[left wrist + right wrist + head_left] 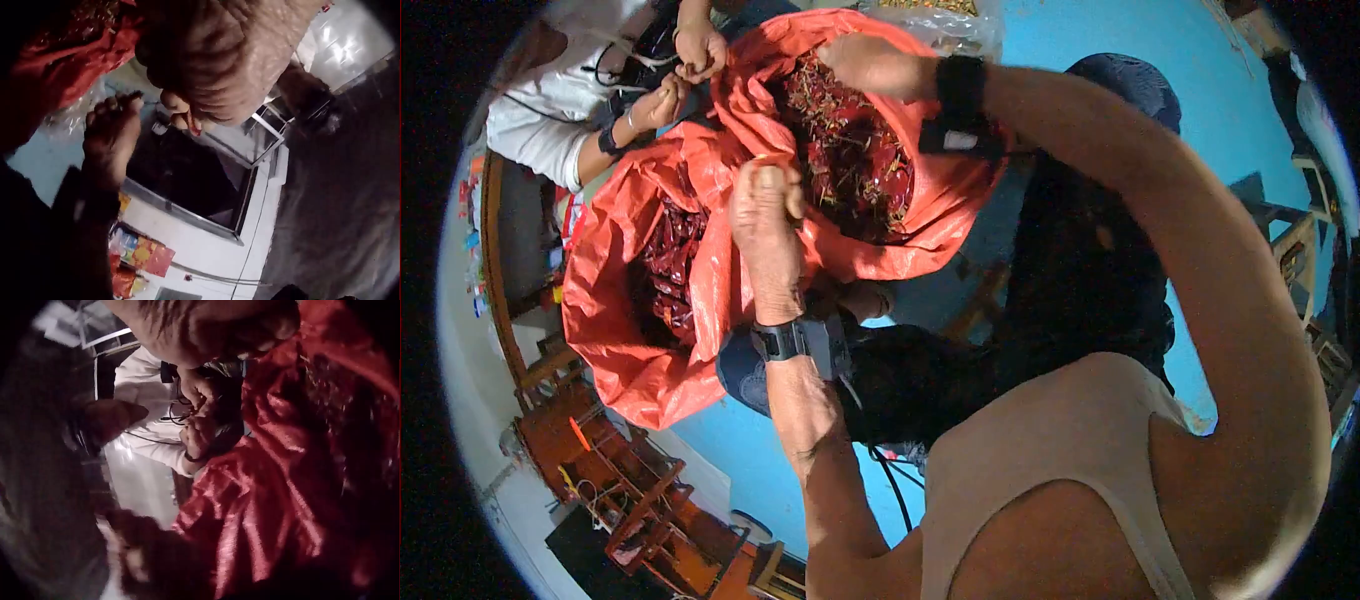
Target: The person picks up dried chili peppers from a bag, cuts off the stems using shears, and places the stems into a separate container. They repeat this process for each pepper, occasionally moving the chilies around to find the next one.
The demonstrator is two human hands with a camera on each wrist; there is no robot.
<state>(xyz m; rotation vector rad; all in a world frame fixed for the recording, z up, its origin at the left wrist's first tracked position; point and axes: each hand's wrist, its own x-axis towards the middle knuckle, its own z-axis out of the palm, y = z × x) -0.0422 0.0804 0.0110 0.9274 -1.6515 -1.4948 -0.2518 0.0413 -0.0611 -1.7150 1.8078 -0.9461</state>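
My left hand [768, 225] pinches a small red pod [195, 128] between orange plastic sacks' [900, 262] rims; my right hand's [875, 68] grip I cannot tell.

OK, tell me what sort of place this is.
Likely a room in a home or small workshop, judging by the flat blue floor, the reddish-brown wooden furniture, and the open orange-red plastic sacks holding what look like dried dark-red chillies.

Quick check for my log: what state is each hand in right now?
Left hand: closed, fingers curled around a small red piece.
Right hand: blurred over a red bag; open or closed cannot be told.
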